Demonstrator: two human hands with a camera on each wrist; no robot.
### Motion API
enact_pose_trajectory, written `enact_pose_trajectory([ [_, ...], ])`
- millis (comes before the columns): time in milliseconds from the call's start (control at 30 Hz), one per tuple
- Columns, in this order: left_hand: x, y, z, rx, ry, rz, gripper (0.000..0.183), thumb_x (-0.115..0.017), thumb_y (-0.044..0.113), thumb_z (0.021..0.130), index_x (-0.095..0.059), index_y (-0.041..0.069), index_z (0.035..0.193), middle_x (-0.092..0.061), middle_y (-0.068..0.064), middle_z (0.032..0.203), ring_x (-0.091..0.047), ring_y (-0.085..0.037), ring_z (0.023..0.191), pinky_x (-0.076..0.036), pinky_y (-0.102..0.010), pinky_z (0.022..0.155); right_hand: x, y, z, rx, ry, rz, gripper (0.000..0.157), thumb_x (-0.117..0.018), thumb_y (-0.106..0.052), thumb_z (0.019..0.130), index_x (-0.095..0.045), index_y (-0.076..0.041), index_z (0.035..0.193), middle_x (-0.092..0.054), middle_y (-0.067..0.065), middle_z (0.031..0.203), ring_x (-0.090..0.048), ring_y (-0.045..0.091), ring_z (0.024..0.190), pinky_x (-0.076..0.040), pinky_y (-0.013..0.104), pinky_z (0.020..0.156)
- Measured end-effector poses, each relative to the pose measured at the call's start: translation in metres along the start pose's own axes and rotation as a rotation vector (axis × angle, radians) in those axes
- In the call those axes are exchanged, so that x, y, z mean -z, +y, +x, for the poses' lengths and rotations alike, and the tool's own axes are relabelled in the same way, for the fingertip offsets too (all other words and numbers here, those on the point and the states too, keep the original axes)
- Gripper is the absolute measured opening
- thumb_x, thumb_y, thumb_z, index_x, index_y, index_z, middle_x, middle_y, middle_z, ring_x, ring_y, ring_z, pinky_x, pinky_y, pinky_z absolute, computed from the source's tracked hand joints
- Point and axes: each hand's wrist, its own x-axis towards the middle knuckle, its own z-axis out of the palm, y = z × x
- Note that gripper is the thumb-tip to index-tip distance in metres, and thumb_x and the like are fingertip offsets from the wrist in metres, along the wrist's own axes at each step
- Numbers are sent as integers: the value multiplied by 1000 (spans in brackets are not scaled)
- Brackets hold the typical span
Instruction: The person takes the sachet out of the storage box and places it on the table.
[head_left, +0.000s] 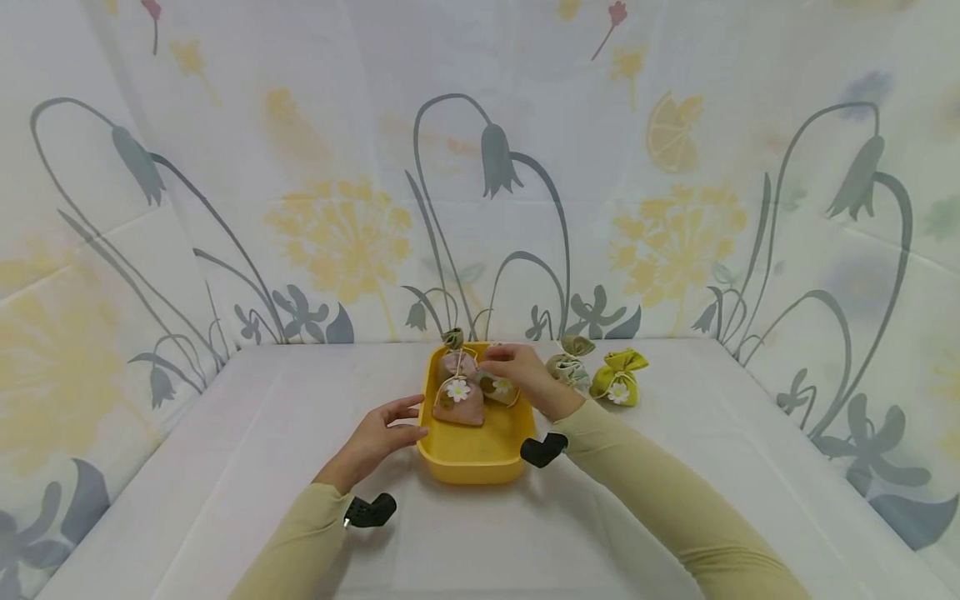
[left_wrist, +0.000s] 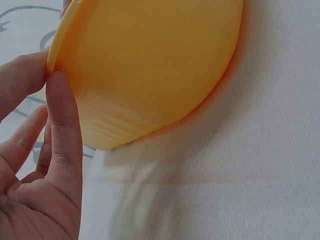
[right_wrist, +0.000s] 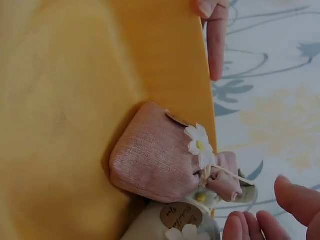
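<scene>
A yellow plastic tub (head_left: 480, 471) stands on the white-covered table. My left hand (head_left: 386, 433) is at its left side, thumb and index finger pinching the rim. Inside leans a pink drawstring pouch (right_wrist: 152, 157) with a white daisy and a cream cord. Right of it lies a beige pouch (right_wrist: 150, 224) with a daisy and a round brown label. A green gathered pouch top (head_left: 452, 337) shows behind the pink pouch. My right hand (head_left: 525, 375) hovers over the tub's right side by the beige pouch, thumb and fingers apart with nothing between them.
Right of the tub, behind my right wrist, stand a pale sage pouch (head_left: 568, 372), an olive pouch top (head_left: 577, 346) and a lime-green pouch (head_left: 618, 379) with a daisy. A flower-printed cloth (head_left: 495, 250) closes off the table's back and sides.
</scene>
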Motion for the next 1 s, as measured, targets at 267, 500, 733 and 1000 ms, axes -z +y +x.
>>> enact_pose_trajectory([
  [267, 0, 1, -2, 2, 12, 16, 57, -69, 9, 84, -48, 10, 136, -51, -15, 125, -59, -22, 97, -50, -35, 85, -8, -4, 10, -49, 2, -149, 47, -66, -12, 86, -52, 7, 127, -53, 20, 126, -48, 32, 118, -40, 40, 99],
  [500, 0, 1, -2, 3, 21, 13, 56, -69, 9, 83, -50, 12, 135, -53, -13, 124, -58, -22, 98, -50, -35, 85, -13, -6, 20, -71, -30, -202, 47, -64, -12, 88, -50, 8, 128, -51, 20, 128, -46, 31, 119, -40, 39, 99],
  [733, -1, -1, -1, -2, 12, 19, 55, -70, 10, 83, -50, 12, 135, -53, -12, 124, -58, -21, 99, -50, -36, 86, -17, -6, 26, -110, -59, -197, 43, -64, -11, 87, -54, 6, 125, -56, 19, 121, -54, 28, 106, -46, 37, 90],
  [1000, 0, -2, 0, -1, 19, 23, 55, -70, 11, 83, -50, 12, 135, -53, -12, 123, -58, -21, 99, -50, -36, 86, -21, -4, 27, -133, -107, -170, 38, -65, -6, 86, -58, 7, 121, -58, 18, 120, -57, 27, 105, -48, 36, 89],
])
